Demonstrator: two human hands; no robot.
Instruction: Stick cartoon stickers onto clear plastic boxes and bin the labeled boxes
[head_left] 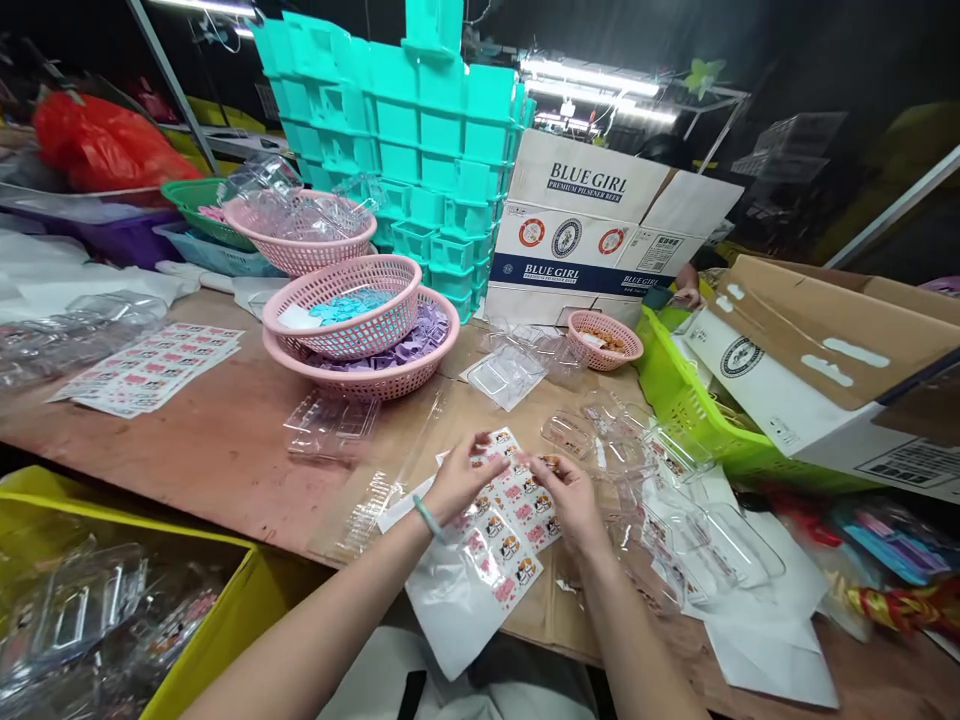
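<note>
A sheet of small cartoon stickers [504,520] lies on the wooden table in front of me. My left hand [463,480], a green bracelet on its wrist, rests on the sheet's upper part with fingertips pinched at a sticker. My right hand [564,492] sits beside it, fingers curled and pinched on a small sticker at the sheet's right edge. The two hands almost touch. Clear plastic blister shells [675,500] lie just to the right of my right hand.
Stacked pink baskets [360,330] hold blue and purple pieces. More sticker sheets [150,365] lie far left. A green basket [679,400], cardboard boxes [600,225], teal crates [420,130] and a yellow bin [217,620] of clear shells surround the table.
</note>
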